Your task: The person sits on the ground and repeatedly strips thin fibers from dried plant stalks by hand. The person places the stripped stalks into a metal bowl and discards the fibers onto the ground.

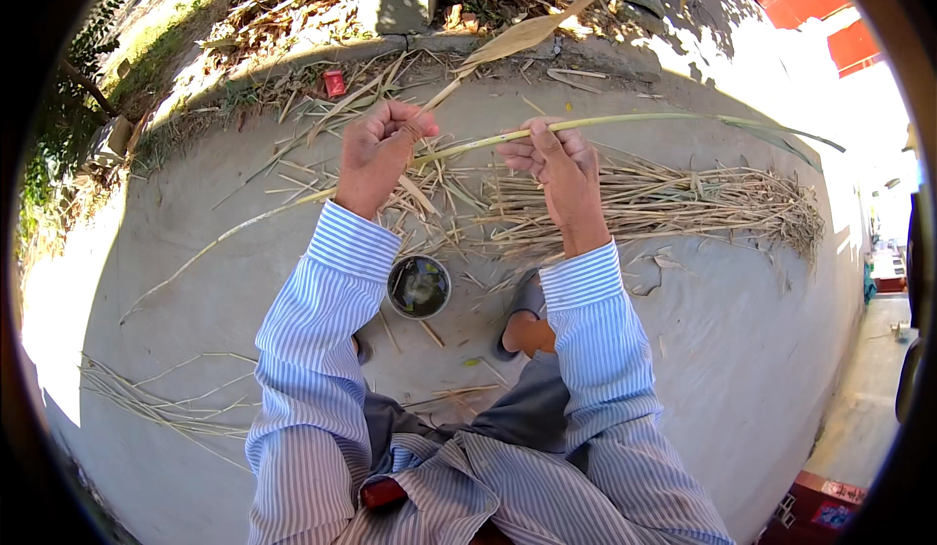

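Note:
Across the view runs a long, thin green-yellow stalk [478, 143], with slender green leaves at its right end. Thumb and fingers of my right hand [564, 176] are closed around it. My left hand [376, 160] pinches the base of a long dry tan leaf [532, 33], which stretches up and to the right. The stalk passes behind my left hand; whether those fingers also touch it is hidden. Beneath my right hand lies a thick pile of dry stalks [673, 203]. A round bowl of dark liquid [419, 285] stands on the ground between my feet.
Several thin stripped stalks [161, 399] lie at the lower left. Scraps of dry leaf [420, 194] litter the concrete ground [703, 350]. Beyond are a low kerb [322, 54], a grey block [402, 10] and a small red packet [334, 82].

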`<state>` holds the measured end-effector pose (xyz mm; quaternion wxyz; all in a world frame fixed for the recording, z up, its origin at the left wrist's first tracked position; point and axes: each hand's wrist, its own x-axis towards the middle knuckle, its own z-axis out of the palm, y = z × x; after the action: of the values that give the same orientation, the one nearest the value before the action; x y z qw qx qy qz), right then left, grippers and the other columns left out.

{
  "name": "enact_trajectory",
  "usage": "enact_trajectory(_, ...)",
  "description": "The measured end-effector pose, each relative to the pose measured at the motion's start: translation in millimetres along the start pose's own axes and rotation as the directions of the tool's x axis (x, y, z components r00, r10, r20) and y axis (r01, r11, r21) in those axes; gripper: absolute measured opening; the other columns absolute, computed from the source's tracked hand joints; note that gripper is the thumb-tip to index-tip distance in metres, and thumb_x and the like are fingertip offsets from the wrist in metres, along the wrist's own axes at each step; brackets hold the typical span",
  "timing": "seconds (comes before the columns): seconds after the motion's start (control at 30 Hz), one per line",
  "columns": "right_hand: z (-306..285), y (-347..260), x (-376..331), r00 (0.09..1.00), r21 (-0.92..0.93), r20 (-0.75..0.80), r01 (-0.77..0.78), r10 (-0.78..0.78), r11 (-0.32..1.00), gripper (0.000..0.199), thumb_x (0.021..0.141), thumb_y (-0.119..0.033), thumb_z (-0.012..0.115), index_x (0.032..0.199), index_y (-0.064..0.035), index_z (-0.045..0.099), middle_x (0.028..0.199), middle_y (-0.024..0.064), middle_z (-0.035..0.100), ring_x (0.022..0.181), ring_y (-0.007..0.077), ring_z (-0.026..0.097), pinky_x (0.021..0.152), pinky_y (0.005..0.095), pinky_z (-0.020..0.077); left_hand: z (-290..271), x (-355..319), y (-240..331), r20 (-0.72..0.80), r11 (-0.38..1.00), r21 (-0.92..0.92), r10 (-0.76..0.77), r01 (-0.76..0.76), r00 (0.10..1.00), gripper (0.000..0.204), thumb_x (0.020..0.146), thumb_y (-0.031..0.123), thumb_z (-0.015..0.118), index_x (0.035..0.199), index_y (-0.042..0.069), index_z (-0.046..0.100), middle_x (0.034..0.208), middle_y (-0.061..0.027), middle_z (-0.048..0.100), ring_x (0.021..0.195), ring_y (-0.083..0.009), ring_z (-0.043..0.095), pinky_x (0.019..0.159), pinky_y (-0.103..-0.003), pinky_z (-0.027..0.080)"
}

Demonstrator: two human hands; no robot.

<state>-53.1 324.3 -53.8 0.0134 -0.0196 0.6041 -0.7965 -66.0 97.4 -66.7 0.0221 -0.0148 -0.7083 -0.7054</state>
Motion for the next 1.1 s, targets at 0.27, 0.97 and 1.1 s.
enact_trajectory(0.27, -7, 13, 14, 0.984, -0.019, -0.176, -0.001, -0.002, 1.000, 0.028, 0.093, -0.026, 0.061, 0.101, 0.0009, 0.057, 0.093, 0.0162, 0.067, 0.081, 0.0233, 0.069, 0.065, 0.0267, 0.0568, -51, 1, -25, 0.433, 0.942, 0.336, -0.162, 0.008, 0.887, 0.024, 0.084, 0.016, 0.071, 0.097, -0.003, 0.065, 0.083, -0.0043, 0.068, 0.076, -0.0084, 0.061, 0.067, -0.025, 0.048)
enact_trajectory(0.97, -1, 44, 29, 0.986, 0.082, -0.145, -0.072, 0.083, 0.994, 0.035, 0.091, -0.028, 0.063, 0.101, 0.0050, 0.055, 0.092, 0.0168, 0.066, 0.083, 0.0261, 0.069, 0.067, 0.0321, 0.0593, -72, 5, -11, 0.172, 0.185, 0.908, 0.652, -0.375, 0.739, 0.028, 0.080, 0.033, 0.068, 0.091, 0.008, 0.064, 0.085, -0.0096, 0.067, 0.090, -0.0278, 0.060, 0.078, -0.040, 0.040)
enact_trajectory(1.1, 29, 53, 24, 0.992, 0.239, -0.083, -0.073, 0.095, 0.968, 0.033, 0.090, -0.027, 0.066, 0.103, 0.0011, 0.055, 0.097, 0.0162, 0.065, 0.083, 0.0256, 0.068, 0.070, 0.0319, 0.0594, -45, 9, -24, 0.398, 0.278, 0.793, 0.439, -0.543, 0.806, 0.022, 0.080, 0.032, 0.066, 0.085, 0.011, 0.063, 0.077, -0.0056, 0.064, 0.085, -0.0251, 0.058, 0.076, -0.041, 0.039)
